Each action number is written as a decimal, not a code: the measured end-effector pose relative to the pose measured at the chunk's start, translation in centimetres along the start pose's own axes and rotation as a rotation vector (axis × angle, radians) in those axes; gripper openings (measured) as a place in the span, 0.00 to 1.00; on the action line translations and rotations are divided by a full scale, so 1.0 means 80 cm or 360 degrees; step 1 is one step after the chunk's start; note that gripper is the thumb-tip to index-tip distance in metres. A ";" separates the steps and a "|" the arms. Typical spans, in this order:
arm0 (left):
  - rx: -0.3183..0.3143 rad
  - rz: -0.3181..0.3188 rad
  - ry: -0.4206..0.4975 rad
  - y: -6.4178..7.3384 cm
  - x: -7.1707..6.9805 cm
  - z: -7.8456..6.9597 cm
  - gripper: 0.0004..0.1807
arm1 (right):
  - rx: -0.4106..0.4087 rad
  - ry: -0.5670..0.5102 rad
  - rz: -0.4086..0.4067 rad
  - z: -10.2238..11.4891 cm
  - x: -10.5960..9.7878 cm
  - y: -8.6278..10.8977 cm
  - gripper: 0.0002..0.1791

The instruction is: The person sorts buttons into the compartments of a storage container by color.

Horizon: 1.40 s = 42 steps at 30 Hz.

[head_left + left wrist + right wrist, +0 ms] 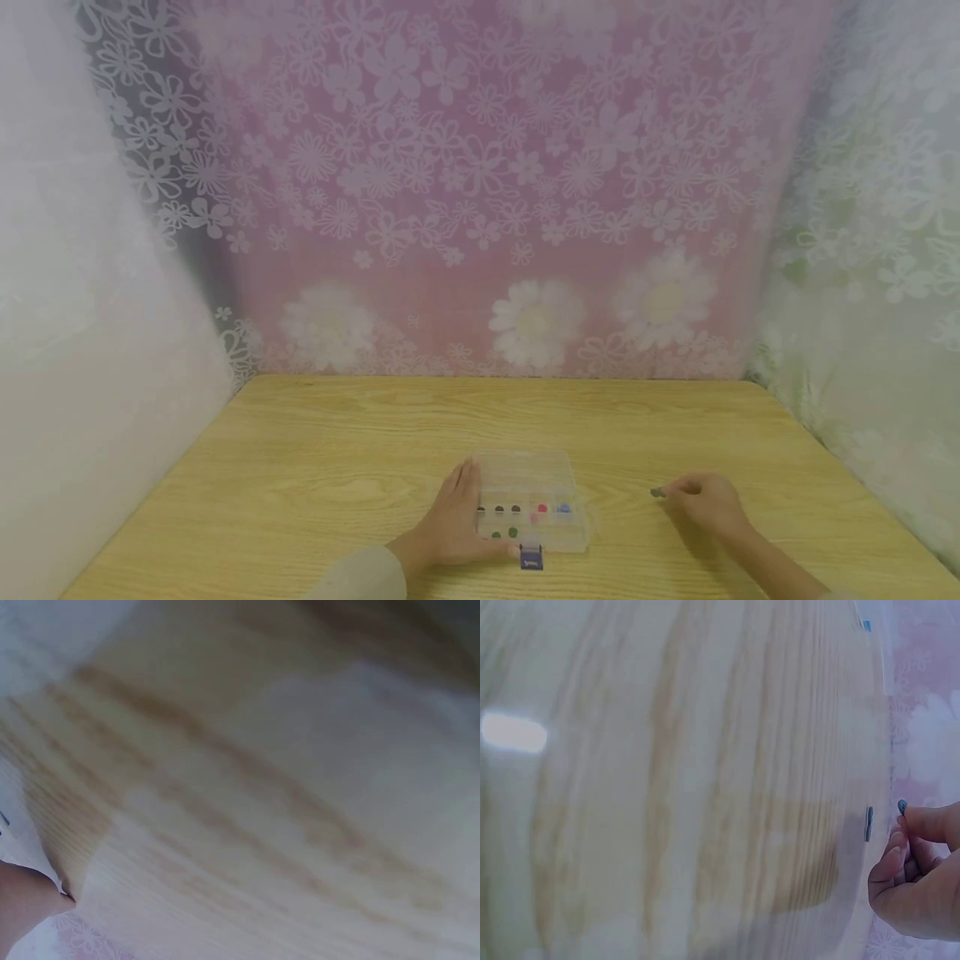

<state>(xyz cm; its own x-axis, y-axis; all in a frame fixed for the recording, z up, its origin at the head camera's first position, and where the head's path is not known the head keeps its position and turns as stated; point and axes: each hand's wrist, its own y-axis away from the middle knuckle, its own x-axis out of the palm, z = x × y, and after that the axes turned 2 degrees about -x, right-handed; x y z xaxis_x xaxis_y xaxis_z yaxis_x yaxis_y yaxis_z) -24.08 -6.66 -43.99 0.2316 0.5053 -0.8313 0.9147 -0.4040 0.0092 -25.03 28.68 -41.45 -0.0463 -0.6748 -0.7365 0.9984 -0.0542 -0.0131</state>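
On the table stands a clear plastic compartment box with small black, green, red, pink and blue pieces in it. My left hand lies along the box's left side, fingers straight, its thumb along the front edge near a dark purple tag. To the right of the box, my right hand pinches a small dark piece between thumb and fingertips, just above the table. Beside it in the right wrist view is a dark elongated shape, another piece or a reflection. Only part of the left hand shows in the left wrist view.
The wood-grain table is glossy and reflects light. A pink flowered curtain hangs behind its back edge, with pale curtains at the left and right.
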 end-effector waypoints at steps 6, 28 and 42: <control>0.0008 -0.0005 0.0016 0.001 0.000 0.000 0.68 | 0.0012 -0.0046 -0.0009 0.011 0.008 0.004 0.09; 0.0012 -0.0011 0.0012 0.000 0.002 0.000 0.67 | 0.0001 -0.0209 0.0057 0.045 0.043 0.022 0.09; 0.0020 -0.0027 0.0022 0.000 0.002 0.001 0.67 | 0.0035 -0.0342 0.0058 0.077 0.068 0.029 0.07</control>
<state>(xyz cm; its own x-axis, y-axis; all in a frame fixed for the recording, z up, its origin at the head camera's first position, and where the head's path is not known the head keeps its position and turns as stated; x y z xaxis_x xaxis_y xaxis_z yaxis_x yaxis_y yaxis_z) -24.05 -6.65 -44.13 0.2205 0.5224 -0.8237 0.9144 -0.4047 -0.0118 -23.16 20.33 -41.35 -0.0180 -0.8179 -0.5750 0.9988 -0.0412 0.0273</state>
